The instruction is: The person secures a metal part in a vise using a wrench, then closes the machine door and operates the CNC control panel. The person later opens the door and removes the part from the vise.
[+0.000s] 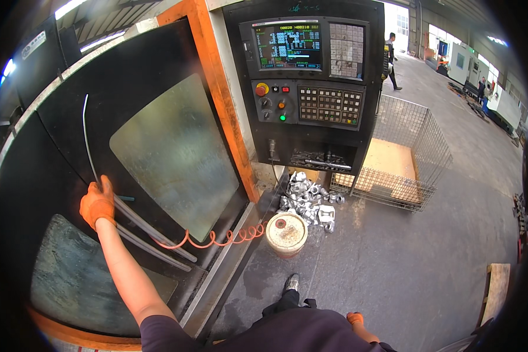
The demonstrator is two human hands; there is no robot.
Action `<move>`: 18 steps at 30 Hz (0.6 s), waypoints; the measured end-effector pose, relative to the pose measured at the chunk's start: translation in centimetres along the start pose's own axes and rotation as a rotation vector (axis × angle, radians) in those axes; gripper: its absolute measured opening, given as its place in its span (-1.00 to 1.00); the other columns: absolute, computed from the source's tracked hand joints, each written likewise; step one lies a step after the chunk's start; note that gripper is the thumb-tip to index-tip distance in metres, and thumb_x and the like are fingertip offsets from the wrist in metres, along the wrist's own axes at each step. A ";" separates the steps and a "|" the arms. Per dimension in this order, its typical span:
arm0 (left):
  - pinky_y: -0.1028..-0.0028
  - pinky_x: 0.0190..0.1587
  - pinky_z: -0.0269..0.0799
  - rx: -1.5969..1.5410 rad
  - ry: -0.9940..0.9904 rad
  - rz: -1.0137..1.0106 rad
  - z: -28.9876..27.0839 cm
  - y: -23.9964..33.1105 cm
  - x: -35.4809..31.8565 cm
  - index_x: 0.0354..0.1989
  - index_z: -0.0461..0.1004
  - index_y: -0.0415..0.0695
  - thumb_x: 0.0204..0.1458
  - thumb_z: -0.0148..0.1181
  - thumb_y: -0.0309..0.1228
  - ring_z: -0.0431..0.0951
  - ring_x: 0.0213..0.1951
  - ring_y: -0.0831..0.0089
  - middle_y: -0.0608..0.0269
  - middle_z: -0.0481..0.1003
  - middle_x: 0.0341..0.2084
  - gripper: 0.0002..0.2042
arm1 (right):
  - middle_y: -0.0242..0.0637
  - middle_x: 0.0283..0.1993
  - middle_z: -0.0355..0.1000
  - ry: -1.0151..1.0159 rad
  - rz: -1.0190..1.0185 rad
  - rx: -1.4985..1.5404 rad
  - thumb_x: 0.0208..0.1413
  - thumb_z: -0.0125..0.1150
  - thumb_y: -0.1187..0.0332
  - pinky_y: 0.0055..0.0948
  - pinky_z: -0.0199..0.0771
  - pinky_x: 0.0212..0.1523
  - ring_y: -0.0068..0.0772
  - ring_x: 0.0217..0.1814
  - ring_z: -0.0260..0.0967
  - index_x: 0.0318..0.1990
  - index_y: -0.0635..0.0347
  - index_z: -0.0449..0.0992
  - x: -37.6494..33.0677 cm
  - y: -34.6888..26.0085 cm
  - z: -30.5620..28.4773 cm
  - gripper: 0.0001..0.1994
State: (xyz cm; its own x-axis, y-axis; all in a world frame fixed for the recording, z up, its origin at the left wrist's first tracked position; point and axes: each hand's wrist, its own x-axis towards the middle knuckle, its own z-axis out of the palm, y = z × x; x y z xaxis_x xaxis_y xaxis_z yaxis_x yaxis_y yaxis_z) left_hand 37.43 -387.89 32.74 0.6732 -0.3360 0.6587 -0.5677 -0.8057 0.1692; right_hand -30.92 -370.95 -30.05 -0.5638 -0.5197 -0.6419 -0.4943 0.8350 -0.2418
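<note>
My left hand [98, 202], in an orange glove, is closed around the upper end of a grey bar-shaped door handle [144, 223] on the black machine doors. A second, similar bar runs beside it. From by my fingers a thin bent metal tube [86, 126] points upward; whether I also grip its base is hidden. A small teal piece [125, 198] sticks out next to the glove. An orange coiled hose [220, 239] stretches from behind the handles toward a white bucket [286, 232]. My right hand [355, 318], also orange-gloved, hangs low by my body, its fingers mostly hidden.
Right of the doors stands a control panel [328, 105] with a lit screen and a shelf of tools [322, 161]. Metal parts [305, 196] lie heaped on the floor behind the bucket. Beyond is a wire-mesh cage [413, 126]. A person [392, 61] walks in the background.
</note>
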 end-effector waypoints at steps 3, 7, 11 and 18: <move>0.08 -0.11 0.46 -0.001 0.015 0.008 0.2 -0.5 0.1 -0.21 0.56 -0.06 0.15 -0.09 0.17 0.59 -0.21 -0.06 -0.08 0.60 -0.36 -0.47 | 0.15 0.08 0.47 -0.009 0.018 0.000 0.08 0.10 0.09 -0.13 0.40 0.16 0.11 0.20 0.40 -0.04 0.31 0.56 -0.1 -0.4 -0.2 -0.54; 0.07 -0.11 0.46 -0.005 0.005 0.000 0.0 -0.3 0.1 -0.21 0.57 -0.06 0.15 -0.10 0.18 0.59 -0.20 -0.07 -0.08 0.60 -0.35 -0.46 | 0.10 0.08 0.48 -0.001 0.019 -0.017 0.11 0.07 0.09 -0.14 0.39 0.18 0.10 0.19 0.41 -0.02 0.23 0.57 -0.1 -0.4 -0.4 -0.56; 0.06 -0.10 0.45 0.022 0.016 0.034 0.8 -0.4 0.5 -0.16 0.57 -0.06 0.15 -0.13 0.21 0.58 -0.18 -0.09 -0.09 0.60 -0.32 -0.43 | 0.11 0.08 0.48 -0.106 0.086 0.051 0.11 0.08 0.07 -0.12 0.38 0.19 0.11 0.19 0.41 -0.02 0.23 0.57 -3.7 -2.5 -3.2 -0.55; 0.07 -0.05 0.44 -0.026 -0.030 0.017 2.1 -2.2 1.1 0.04 0.54 -0.03 0.15 -0.17 0.28 0.57 -0.12 -0.10 -0.14 0.59 -0.24 -0.34 | 0.07 0.14 0.45 -0.010 0.090 -0.026 0.11 0.06 0.10 -0.14 0.35 0.23 0.09 0.25 0.36 0.02 0.19 0.57 -2.2 -1.7 -1.8 -0.56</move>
State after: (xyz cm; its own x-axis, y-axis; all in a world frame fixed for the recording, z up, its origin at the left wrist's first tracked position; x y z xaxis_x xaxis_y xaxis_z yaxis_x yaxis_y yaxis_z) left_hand 40.43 -387.51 31.53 0.6766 -0.3646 0.6398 -0.5915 -0.7865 0.1775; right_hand -30.06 -371.52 -26.91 -0.6006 -0.4405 -0.6673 -0.4588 0.8733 -0.1635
